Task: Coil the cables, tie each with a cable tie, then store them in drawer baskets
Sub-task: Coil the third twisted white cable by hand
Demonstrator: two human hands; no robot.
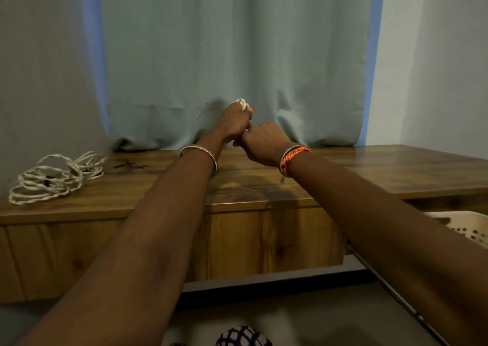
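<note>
Closest to you, at the right edge, the rim of a pale perforated drawer basket (467,225) shows below the tabletop, and nothing can be seen in the part that is visible. Further out, on the left of the wooden table (369,171), two white cable coils (50,180) lie touching each other; dark ties seem to bind them, so I judge those two coiled and tied but not yet stored. Just past them a few loose dark cable ties (129,165) rest on the wood. Beyond that, both your arms reach out over the table toward the curtain (232,41). Your left hand (235,123) is curled around a small white cable bundle (240,103), which pokes out above your knuckles. Your right hand (260,143) is closed in a fist just beside it, touching the left; it probably pinches a tie end, but you cannot tell from here. By my reckoning you are tying this cable, and all the storing remains.
</note>
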